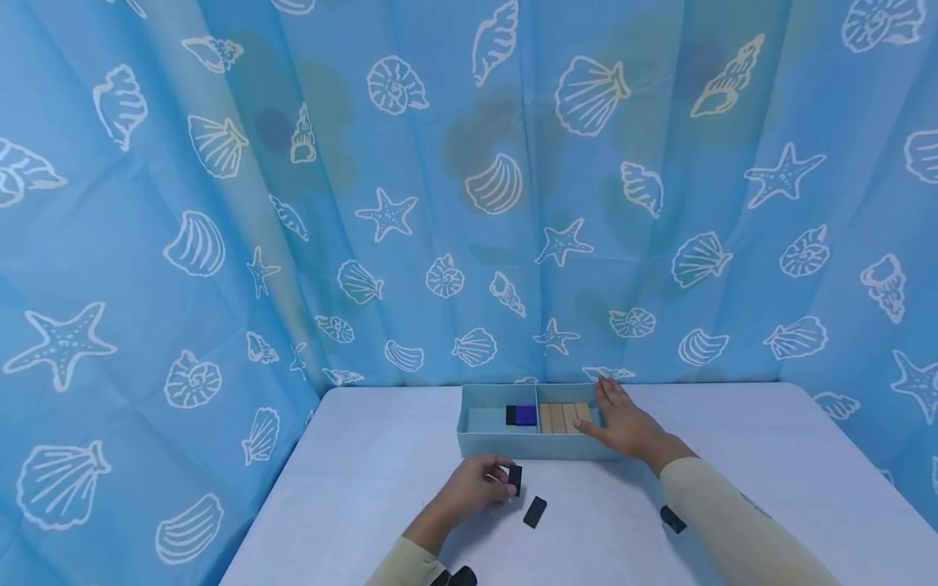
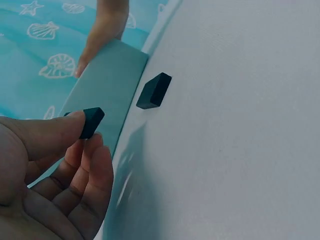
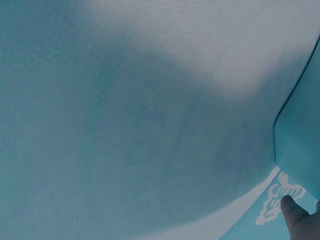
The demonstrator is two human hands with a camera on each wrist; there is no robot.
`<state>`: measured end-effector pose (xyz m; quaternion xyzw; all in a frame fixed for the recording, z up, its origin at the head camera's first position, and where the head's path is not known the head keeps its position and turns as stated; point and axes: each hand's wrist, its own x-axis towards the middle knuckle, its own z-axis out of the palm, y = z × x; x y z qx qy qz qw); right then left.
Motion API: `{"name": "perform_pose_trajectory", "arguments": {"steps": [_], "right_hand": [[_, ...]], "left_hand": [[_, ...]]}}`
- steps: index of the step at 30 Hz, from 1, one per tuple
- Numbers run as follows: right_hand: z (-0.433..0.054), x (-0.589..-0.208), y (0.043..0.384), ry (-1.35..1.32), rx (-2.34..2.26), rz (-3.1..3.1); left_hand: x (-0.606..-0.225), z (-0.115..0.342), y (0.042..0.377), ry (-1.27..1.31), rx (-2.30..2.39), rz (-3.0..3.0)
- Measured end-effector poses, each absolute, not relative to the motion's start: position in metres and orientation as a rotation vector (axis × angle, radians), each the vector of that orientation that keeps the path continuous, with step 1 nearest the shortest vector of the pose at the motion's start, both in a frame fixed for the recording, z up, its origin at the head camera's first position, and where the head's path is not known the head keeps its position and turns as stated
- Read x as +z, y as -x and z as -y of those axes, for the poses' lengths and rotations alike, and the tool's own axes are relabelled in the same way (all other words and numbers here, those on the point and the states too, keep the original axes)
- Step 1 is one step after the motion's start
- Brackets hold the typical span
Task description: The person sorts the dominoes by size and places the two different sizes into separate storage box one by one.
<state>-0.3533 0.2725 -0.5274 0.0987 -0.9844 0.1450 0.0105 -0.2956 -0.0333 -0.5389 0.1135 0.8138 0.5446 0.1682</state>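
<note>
My left hand pinches a small black block between thumb and fingers, just in front of the light blue box. In the left wrist view the thumb lies over part of that block. A second black block lies on the table to the right of the left hand. My right hand is at the box's right end, fingers extended and thumb spread over the right compartment. Wooden blocks stand in a row there, partly hidden by this hand. The right wrist view catches only fingers.
A divider splits the box; its left compartment holds a purple block and a black block against the divider. The white table ends at a blue shell-patterned curtain behind the box and at the left.
</note>
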Motion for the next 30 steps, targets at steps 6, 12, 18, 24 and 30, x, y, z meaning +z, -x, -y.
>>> {"name": "perform_pose_trajectory", "arguments": {"steps": [6, 12, 18, 24, 30], "right_hand": [[-0.273, -0.525, 0.355, -0.306, 0.457, 3.076], [-0.273, -0.524, 0.356, -0.325, 0.455, 3.058], [-0.272, -0.527, 0.354, -0.333, 0.479, 3.06], [-0.272, -0.527, 0.352, -0.349, 0.477, 3.069], [-0.273, -0.526, 0.352, -0.357, 0.436, 3.065]], "left_hand": [[-0.534, 0.036, 0.3, -0.302, 1.6, -2.285], [-0.526, 0.041, 0.308, -0.36, 1.626, -2.288], [-0.513, 0.048, 0.313, -0.382, 1.644, -2.316], [-0.504, 0.056, 0.323, -0.345, 1.619, -2.364], [-0.492, 0.062, 0.336, -0.337, 1.604, -2.395]]}}
